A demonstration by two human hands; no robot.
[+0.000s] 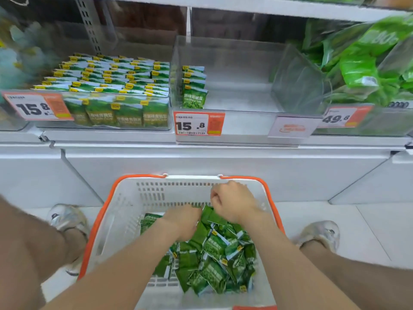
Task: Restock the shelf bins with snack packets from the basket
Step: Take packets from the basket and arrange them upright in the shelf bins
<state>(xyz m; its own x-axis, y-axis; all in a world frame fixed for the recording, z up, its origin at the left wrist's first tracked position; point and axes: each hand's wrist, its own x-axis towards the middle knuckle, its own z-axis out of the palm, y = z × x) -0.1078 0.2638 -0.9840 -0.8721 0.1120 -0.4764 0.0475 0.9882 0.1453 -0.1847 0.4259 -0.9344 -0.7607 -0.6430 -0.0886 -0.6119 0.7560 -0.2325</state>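
A white basket (125, 209) with an orange rim stands on the floor between my feet, holding several small green snack packets (214, 260). My left hand (183, 220) reaches down into the pile, its fingers hidden among the packets. My right hand (232, 201) is curled around green packets (211, 217) at the far side of the pile. On the shelf above, the middle clear bin (241, 95) holds one short row of green packets (194, 88) along its left wall. The left bin (116, 90) is packed full with the same packets.
A right bin (366, 70) holds larger bright green bags. Price tags reading 15.8 (199, 124) and 49.8 (344, 117) hang on the bin fronts. White cabinet fronts (223, 171) run below the shelf. My shoes (67, 218) flank the basket.
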